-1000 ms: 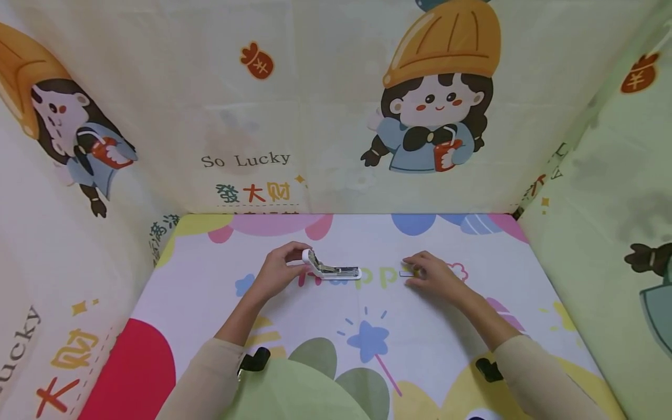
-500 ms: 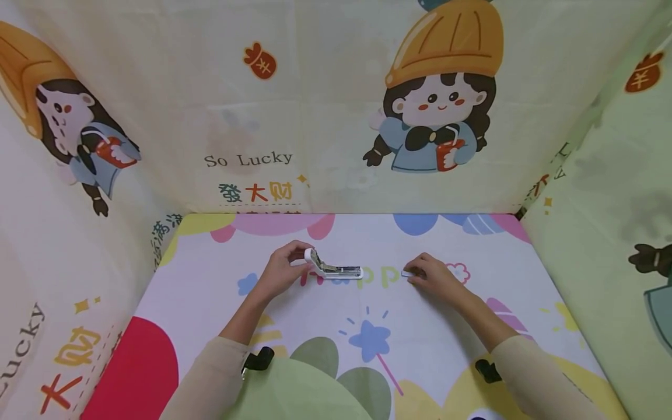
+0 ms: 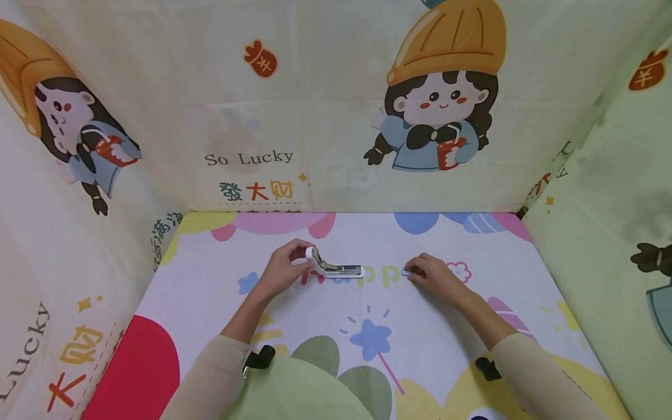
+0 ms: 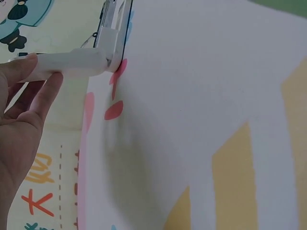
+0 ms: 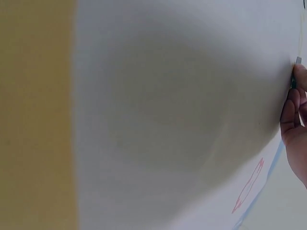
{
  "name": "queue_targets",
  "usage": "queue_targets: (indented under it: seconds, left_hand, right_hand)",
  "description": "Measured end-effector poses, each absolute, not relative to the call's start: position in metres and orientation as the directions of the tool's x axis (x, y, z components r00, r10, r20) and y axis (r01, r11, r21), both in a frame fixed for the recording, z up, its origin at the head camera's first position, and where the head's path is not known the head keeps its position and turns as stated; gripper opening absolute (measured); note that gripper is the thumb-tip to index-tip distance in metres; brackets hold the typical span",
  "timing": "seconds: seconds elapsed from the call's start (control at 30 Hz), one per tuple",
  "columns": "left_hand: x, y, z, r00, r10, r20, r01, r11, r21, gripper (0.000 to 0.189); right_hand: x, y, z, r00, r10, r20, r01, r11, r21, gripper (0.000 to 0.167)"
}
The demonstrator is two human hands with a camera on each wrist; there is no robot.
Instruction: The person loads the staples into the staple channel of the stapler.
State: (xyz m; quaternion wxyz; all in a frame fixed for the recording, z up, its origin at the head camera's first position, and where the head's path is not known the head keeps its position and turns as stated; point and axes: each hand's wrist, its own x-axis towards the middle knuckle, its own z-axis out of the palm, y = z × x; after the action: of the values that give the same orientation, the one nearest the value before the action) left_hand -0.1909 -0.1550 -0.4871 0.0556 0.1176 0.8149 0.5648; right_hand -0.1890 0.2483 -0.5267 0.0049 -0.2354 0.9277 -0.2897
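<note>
A white stapler (image 3: 342, 272) lies on the printed tablecloth, its top arm raised and the metal magazine showing. My left hand (image 3: 283, 269) pinches the end of that raised arm between thumb and fingers, as the left wrist view also shows with the white arm (image 4: 72, 63). To the right, apart from the stapler, my right hand (image 3: 433, 274) pinches a small silvery strip (image 3: 405, 273) that looks like a row of staples. In the right wrist view only the tip of the strip (image 5: 298, 61) sticks out past the thumb; the rest is hidden by the fingers.
The tablecloth (image 3: 362, 303) carries printed letters and a blue star. Cream cloth walls (image 3: 331, 116) with cartoon prints stand at the back and both sides. A black wrist device (image 3: 260, 357) sits on the left sleeve, another black device (image 3: 488, 369) on the right.
My right fingers have closed further round the silvery strip, so less of it shows. My left hand keeps its hold on the stapler's raised arm; the head view has shifted slightly.
</note>
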Motion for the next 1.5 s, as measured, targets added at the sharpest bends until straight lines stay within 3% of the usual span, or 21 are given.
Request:
queue_targets:
  seconds: [0.7, 1.07, 1.5]
  left_hand:
    - [-0.193, -0.157, -0.488, -0.961, 0.269, 0.057, 0.150, 0.339, 0.929, 0.032]
    - [-0.192, -0.156, -0.486, -0.965, 0.260, 0.024, 0.120, 0.361, 0.925, 0.033]
    - [-0.192, -0.155, -0.485, -0.965, 0.262, 0.027, 0.126, 0.366, 0.922, 0.031]
  right_hand:
    - [-0.197, 0.240, -0.519, -0.847, -0.505, 0.168, -0.515, 0.699, -0.496, 0.020]
    - [-0.202, 0.214, -0.505, -0.800, -0.559, 0.218, -0.584, 0.639, -0.501, 0.017]
    - [-0.214, 0.177, -0.494, -0.789, -0.584, 0.191, -0.584, 0.614, -0.532, 0.017]
